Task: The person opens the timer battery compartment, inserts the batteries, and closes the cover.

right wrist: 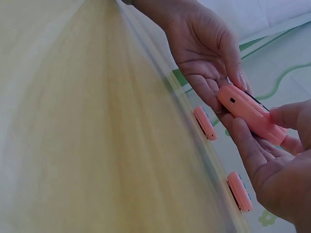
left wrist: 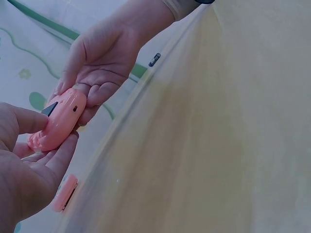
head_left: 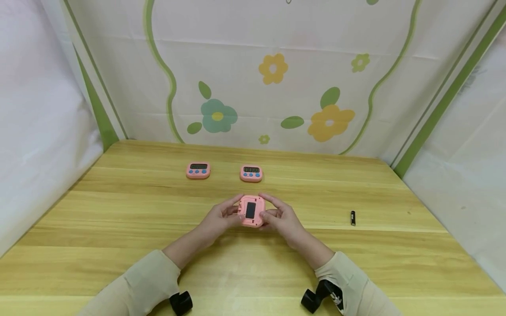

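Both hands hold one pink digital timer [head_left: 251,211] above the table, its back turned up toward the head camera. A dark rectangle shows on that back. My left hand [head_left: 219,218] grips its left side, thumb on the near left edge. The right side is gripped by my right hand [head_left: 285,221], with the thumb on the back. In the left wrist view the timer [left wrist: 60,119] is seen edge-on between the hands; a small dark slot shows in its side. The right wrist view also shows the timer [right wrist: 250,114] tilted, with fingers beneath it. Its display is hidden.
Two more pink timers with blue buttons, a left one [head_left: 198,170] and a right one [head_left: 251,174], lie face up beyond the hands. A small black battery [head_left: 353,218] lies to the right on the wooden table [head_left: 118,210]. Flowered fabric [head_left: 245,87] rises behind the table.
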The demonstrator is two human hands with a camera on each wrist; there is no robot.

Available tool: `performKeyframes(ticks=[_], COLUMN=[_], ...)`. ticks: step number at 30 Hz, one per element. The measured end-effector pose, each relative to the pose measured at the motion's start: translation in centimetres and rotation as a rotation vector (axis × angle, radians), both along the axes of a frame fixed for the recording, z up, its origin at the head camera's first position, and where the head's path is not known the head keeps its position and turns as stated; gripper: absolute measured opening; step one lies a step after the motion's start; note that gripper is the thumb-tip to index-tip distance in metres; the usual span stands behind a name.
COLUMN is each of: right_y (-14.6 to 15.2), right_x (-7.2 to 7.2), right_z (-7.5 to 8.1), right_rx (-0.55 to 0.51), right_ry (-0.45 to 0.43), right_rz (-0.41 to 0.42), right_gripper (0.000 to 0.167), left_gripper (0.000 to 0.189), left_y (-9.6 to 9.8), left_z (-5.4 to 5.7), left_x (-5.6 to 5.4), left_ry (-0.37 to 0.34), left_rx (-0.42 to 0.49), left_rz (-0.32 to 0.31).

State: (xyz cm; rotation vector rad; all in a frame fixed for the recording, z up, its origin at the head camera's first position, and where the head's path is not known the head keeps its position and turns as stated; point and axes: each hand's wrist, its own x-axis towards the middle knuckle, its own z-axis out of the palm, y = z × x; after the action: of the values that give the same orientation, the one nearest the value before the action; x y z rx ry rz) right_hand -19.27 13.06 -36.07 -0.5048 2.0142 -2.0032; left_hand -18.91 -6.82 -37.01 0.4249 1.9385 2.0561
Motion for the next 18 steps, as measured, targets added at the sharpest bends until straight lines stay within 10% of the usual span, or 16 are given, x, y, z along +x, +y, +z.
performKeyframes(ticks=[18], right_y=[0.33], right_x=[-0.38], right_z=[-0.51], right_rx=[0.05], right_ry=[-0.144], right_rz=[-0.037], right_gripper=[0.049], left_gripper=[0.065], left_y=[0.22], left_z=[-0.82], left_x=[0.01], left_ry=[-0.092], left_rx=[0.097], left_rz=[-0.079])
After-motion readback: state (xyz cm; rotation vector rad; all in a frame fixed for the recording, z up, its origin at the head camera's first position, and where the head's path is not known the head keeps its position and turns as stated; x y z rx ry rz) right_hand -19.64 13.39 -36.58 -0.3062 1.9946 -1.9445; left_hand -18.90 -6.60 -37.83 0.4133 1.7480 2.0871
